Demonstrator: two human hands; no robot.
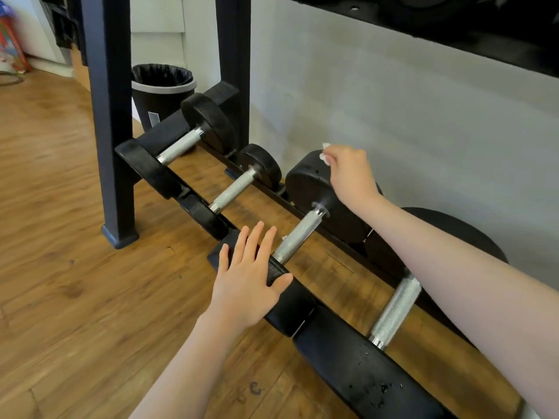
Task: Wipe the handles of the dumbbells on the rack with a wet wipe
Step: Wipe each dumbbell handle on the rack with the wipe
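Your right grip (348, 170) pinches the wet wipe (325, 154) over the third dumbbell's (302, 234) far head. Your left grip (246, 282) lies flat, released, on its near head. The lined bin (161, 86) stands beyond.

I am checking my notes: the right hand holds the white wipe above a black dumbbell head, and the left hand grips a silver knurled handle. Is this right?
Not quite. In the head view the left hand lies open on a black rubber dumbbell head, beside the silver knurled handle. The right hand does hold the white wipe.
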